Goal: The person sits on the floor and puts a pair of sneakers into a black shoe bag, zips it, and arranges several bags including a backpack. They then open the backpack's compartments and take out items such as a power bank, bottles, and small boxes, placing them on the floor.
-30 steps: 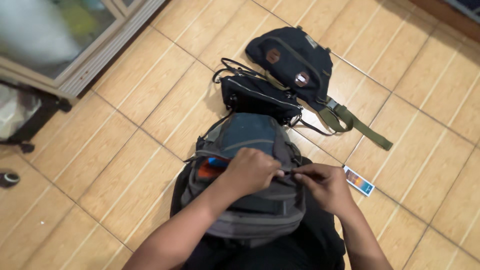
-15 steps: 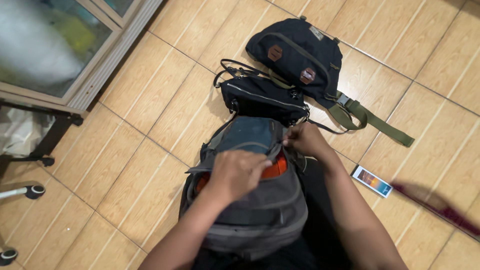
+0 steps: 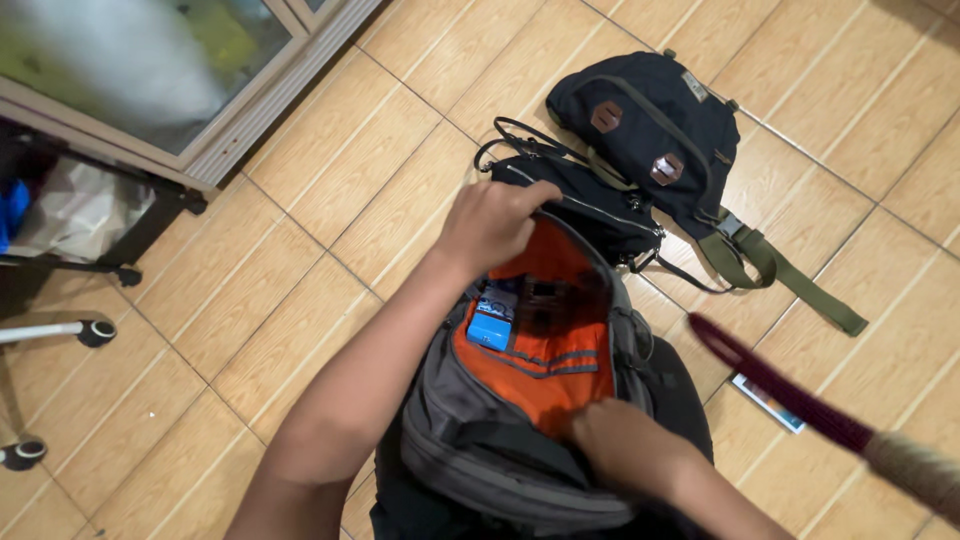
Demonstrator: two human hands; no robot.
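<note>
The backpack [image 3: 530,400] now gapes open, orange lining showing; left hand [image 3: 495,222] fingers clench its top edge, right hand [image 3: 615,435] fingers pinch the lower edge.

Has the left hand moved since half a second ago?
Yes. The left hand has gone from the backpack's middle up to its top edge, nearer the small black bag.

The scene is seen from one head-worn camera, aimed steeply down, close over a backpack [image 3: 530,400] on the floor [image 3: 300,250].
</note>
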